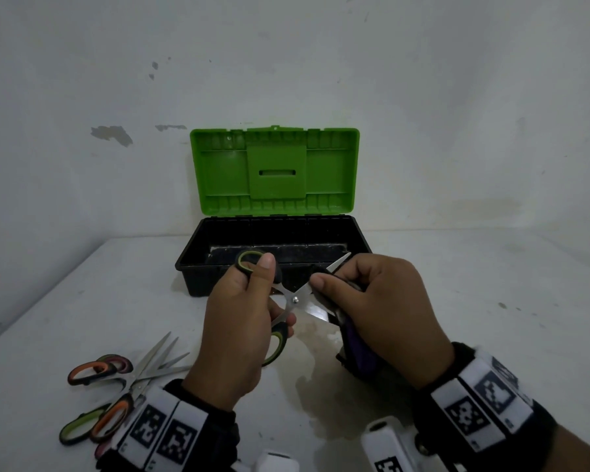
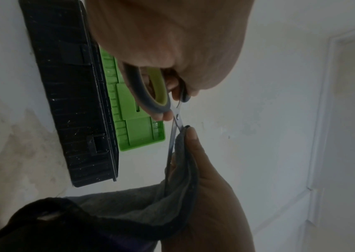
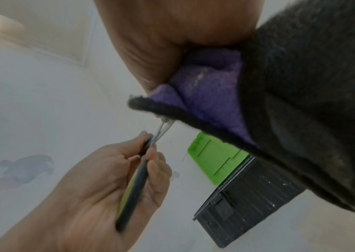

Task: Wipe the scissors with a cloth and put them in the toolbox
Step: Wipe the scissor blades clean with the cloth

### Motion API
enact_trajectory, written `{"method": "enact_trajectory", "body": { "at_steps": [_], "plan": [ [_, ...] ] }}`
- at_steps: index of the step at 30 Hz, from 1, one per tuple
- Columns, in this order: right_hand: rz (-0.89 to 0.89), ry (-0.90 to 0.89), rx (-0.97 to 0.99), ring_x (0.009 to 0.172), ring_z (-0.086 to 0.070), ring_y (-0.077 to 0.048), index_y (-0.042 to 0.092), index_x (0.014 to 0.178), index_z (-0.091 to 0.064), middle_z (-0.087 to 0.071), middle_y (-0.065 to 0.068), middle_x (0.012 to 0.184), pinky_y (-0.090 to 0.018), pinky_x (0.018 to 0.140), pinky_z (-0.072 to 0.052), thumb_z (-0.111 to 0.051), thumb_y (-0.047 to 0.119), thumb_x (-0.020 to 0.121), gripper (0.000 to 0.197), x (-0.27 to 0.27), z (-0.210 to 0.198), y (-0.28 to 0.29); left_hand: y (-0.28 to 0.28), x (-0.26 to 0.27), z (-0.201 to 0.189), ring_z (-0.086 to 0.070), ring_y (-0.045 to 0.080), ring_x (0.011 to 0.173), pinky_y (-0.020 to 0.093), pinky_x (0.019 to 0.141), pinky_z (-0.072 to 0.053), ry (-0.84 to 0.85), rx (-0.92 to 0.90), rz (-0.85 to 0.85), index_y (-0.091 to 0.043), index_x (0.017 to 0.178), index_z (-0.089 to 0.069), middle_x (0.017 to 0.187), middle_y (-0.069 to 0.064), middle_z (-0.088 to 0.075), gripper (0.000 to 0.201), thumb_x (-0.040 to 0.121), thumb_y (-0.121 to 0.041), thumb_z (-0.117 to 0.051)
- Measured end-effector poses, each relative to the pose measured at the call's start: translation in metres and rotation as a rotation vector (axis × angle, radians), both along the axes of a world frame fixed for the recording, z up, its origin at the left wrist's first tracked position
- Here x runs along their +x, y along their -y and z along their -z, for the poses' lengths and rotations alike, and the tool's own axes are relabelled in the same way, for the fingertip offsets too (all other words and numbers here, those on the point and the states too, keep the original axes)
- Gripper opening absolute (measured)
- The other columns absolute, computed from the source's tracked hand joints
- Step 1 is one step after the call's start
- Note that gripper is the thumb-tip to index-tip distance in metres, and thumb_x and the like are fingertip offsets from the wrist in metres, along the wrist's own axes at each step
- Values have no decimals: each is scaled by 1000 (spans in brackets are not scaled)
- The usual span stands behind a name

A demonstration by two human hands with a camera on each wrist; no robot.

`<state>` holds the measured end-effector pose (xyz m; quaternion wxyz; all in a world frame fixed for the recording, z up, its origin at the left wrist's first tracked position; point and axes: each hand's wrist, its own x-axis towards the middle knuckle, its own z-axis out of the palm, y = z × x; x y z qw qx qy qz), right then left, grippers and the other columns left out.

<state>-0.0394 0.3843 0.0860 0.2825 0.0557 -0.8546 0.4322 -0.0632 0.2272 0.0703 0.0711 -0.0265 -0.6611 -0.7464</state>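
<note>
My left hand (image 1: 242,311) grips the black-and-green handles of a pair of scissors (image 1: 295,299), whose blades are spread apart in front of the toolbox. My right hand (image 1: 372,301) pinches a dark purple cloth (image 1: 356,352) around one blade, whose tip (image 1: 341,260) pokes out above the fingers. The left wrist view shows the green-lined handle (image 2: 159,88) in my fingers and the cloth (image 2: 180,163) folded over the blade. The cloth (image 3: 210,95) fills the right wrist view. The toolbox (image 1: 273,253) stands open behind, with a black base and a raised green lid (image 1: 275,170).
Several more scissors (image 1: 116,390) with orange, green and pink handles lie on the white table (image 1: 457,301) at the front left. A white wall rises just behind the toolbox. The toolbox base looks bare inside.
</note>
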Motion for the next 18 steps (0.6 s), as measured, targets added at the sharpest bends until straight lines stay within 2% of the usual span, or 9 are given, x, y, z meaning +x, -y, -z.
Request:
{"method": "enact_trajectory", "body": {
  "at_steps": [5, 8, 12, 16, 18],
  "plan": [
    [38, -15, -68, 50, -59, -2, 21, 55, -65, -66, 10, 53, -8, 49, -41, -80, 37, 80, 33, -4, -3, -6, 1, -2, 2, -59, 21, 45, 33, 49, -52, -9, -8, 7, -8, 97, -63, 44, 1, -45, 34, 98, -40, -50],
    [11, -13, -48, 52, -60, -5, 21, 55, -65, -66, 10, 56, -9, 50, -42, -79, 37, 80, 33, 1, -3, -2, 2, -2, 0, -59, 21, 45, 34, 49, -52, -22, 3, 8, -6, 94, -60, 45, 2, -45, 36, 98, -39, -50],
    [69, -32, -67, 50, -57, -1, 18, 57, -68, -65, 11, 56, -8, 50, -41, -80, 37, 79, 31, -4, -7, -10, 3, -2, 0, -58, 21, 45, 34, 49, -51, -27, 13, 18, -6, 87, -57, 44, 1, -44, 34, 97, -39, -50],
    [10, -26, -61, 47, -56, -1, 18, 56, -66, -65, 8, 53, -8, 49, -40, -79, 36, 80, 32, 1, -7, -5, 4, -2, -1, -58, 22, 46, 33, 48, -51, -28, 15, 25, -6, 90, -60, 47, 3, -44, 35, 98, -39, -50],
    [57, -38, -64, 49, -57, -1, 19, 57, -67, -63, 7, 51, -9, 48, -41, -80, 39, 78, 31, -4, -7, -10, 4, -3, 0, -58, 23, 46, 33, 49, -51, -26, 18, 30, -6, 89, -60, 47, 5, -44, 34, 98, -38, -50]
  ]
}}
